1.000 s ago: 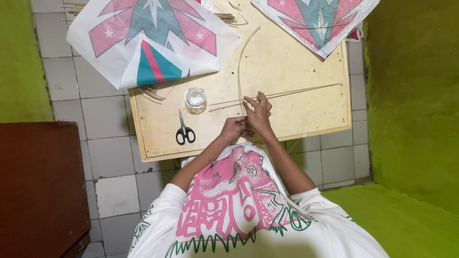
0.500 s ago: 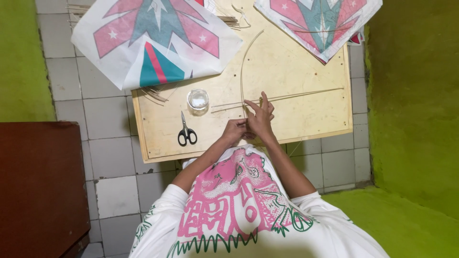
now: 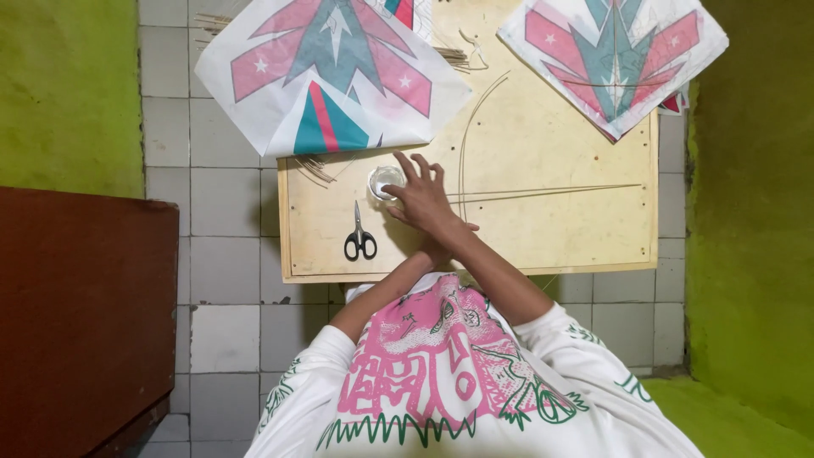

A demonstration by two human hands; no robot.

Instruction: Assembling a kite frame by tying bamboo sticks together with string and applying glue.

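My right hand stretches out to the left over a pale wooden board. Its fingers are spread, and the fingertips lie at a small round clear jar. My left hand is mostly hidden under my right forearm, near the board's front edge, so its grip does not show. Black-handled scissors lie shut just left of my hands. Thin straight sticks run to the right from my right hand. A thin bent stick arcs above them.
Two white paper kites with pink and teal patterns overlap the board's far corners, one on the left and one on the right. Loose sticks poke out under the left kite. A dark brown cabinet stands to the left. Green walls flank the grey tiled floor.
My right hand has left the thin sticks at the board's middle and moved left, fingers spreading, onto the small jar. My left hand has stayed near the front edge.
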